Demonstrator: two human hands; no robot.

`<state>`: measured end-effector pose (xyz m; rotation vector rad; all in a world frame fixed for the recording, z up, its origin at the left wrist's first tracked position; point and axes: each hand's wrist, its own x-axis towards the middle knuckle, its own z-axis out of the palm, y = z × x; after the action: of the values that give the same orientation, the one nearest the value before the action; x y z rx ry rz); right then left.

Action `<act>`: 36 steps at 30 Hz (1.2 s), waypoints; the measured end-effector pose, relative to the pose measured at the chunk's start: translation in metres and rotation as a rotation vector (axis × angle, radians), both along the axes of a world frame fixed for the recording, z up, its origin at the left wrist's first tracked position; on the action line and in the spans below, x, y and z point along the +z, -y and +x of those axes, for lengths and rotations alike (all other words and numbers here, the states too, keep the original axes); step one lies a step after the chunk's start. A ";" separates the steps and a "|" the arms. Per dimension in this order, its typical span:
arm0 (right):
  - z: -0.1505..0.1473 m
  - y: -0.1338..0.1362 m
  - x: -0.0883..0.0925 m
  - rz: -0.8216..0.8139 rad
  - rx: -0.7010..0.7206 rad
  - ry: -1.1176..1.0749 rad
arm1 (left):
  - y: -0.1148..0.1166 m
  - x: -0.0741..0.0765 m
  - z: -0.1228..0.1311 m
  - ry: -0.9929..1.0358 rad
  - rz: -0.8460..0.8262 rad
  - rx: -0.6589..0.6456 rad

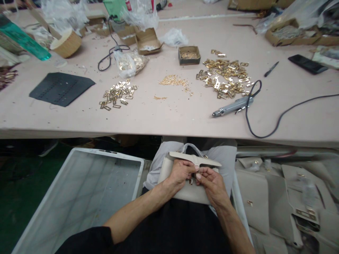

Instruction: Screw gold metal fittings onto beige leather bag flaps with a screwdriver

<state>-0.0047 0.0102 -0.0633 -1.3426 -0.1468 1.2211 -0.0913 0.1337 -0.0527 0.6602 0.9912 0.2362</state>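
A light beige handbag (185,192) with a top handle (194,148) rests on my lap, its flap (182,156) partly lifted. My left hand (181,171) is closed at the flap's front edge, thumb and fingers pinching it near the middle. Right beside it, my right hand (211,180) is closed in a pinch, fingertips almost meeting those of the left. Whatever lies between the right fingertips is too small and hidden to make out. Just below the fingers, a small gold clasp (191,182) shows on the bag's front.
On the table (148,121) lie an electric screwdriver (230,107) with a black cord, gold plates (227,76), gold frames (119,92) and tiny screws (173,80). A grey crate (111,187) stands at left; beige bags (278,197) fill another at right.
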 end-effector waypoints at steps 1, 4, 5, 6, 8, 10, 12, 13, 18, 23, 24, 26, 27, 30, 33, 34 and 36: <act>0.000 0.000 0.000 0.002 -0.015 -0.004 | 0.000 0.000 0.000 0.002 -0.004 0.000; -0.001 -0.001 -0.001 0.012 -0.104 -0.036 | 0.000 -0.001 0.001 0.006 -0.019 -0.005; -0.002 -0.001 -0.001 0.015 -0.127 -0.041 | -0.001 -0.001 0.001 0.008 -0.023 -0.006; -0.002 -0.002 -0.001 0.016 -0.135 -0.039 | -0.001 -0.001 0.000 0.011 -0.029 -0.005; -0.002 -0.003 -0.001 0.009 -0.105 -0.021 | -0.003 -0.001 0.000 0.010 -0.043 -0.001; -0.001 -0.004 -0.001 0.005 -0.067 -0.004 | -0.004 0.000 -0.001 0.004 -0.057 0.001; 0.000 -0.004 -0.002 0.005 -0.054 0.002 | -0.005 0.001 -0.001 -0.002 -0.066 -0.002; 0.000 -0.003 -0.002 0.006 -0.057 0.008 | -0.005 0.002 -0.001 -0.003 -0.070 -0.002; 0.000 -0.001 -0.003 -0.001 -0.088 0.030 | -0.004 0.003 -0.001 0.007 -0.066 0.062; -0.001 0.000 -0.006 -0.017 -0.089 0.036 | 0.000 0.001 -0.001 -0.009 0.024 0.033; -0.002 0.001 -0.007 -0.028 -0.091 0.044 | 0.001 0.000 -0.001 -0.008 0.040 0.023; -0.002 0.002 -0.009 -0.056 -0.107 0.064 | 0.002 -0.003 -0.001 -0.006 0.071 0.004; -0.003 0.003 -0.010 -0.069 -0.113 0.077 | 0.003 -0.005 -0.001 -0.006 0.091 -0.002; -0.003 0.004 -0.012 -0.086 -0.107 0.113 | 0.004 -0.008 -0.001 -0.029 0.157 -0.038; -0.004 0.005 -0.013 -0.091 -0.090 0.132 | 0.004 -0.009 -0.002 -0.035 0.150 -0.096; -0.004 0.005 -0.013 -0.091 -0.089 0.138 | 0.003 -0.008 -0.002 -0.032 0.133 -0.096; -0.004 0.007 -0.009 -0.085 -0.075 0.171 | 0.003 -0.006 -0.001 -0.026 0.105 -0.062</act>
<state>-0.0089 0.0035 -0.0726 -1.5133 -0.1656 1.0588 -0.0925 0.1310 -0.0590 0.7900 0.9863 0.2269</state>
